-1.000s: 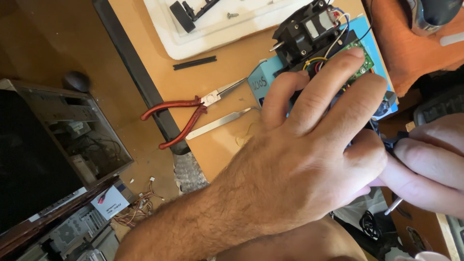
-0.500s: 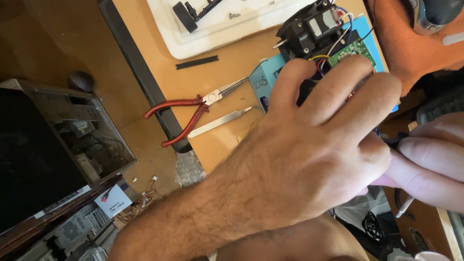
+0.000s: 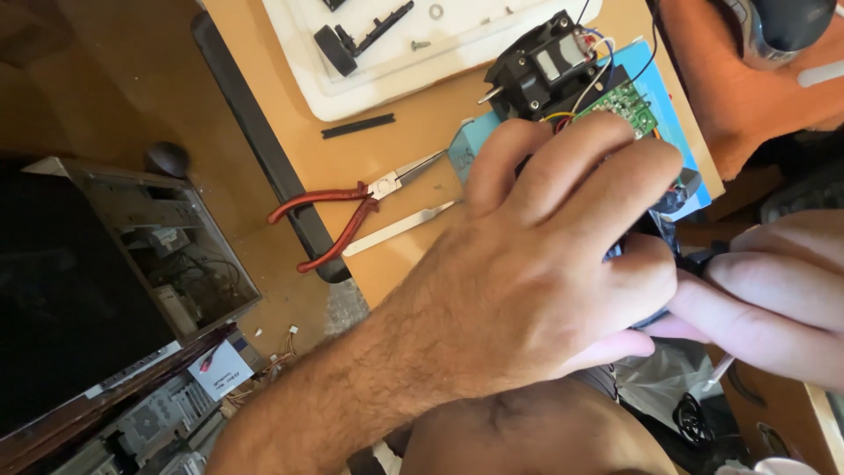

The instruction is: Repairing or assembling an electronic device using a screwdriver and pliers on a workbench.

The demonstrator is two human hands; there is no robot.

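Paper card, blue and flat, underlies green circuit board; left hand splays over it, right hand pinches a dark part.

Red-handled pliers are lying on the tan wooden table, their steel jaws showing silver, with pale silver tweezers beside them. A white foam tray is holding black plastic parts. A thin black strip is lying just below the tray. The motor block is showing black with a grey face, trailing red, yellow, white and blue wires, next to a green circuit board on a bright blue card. An orange cloth is glowing at the top right. The computer case is looking grey and dark inside.
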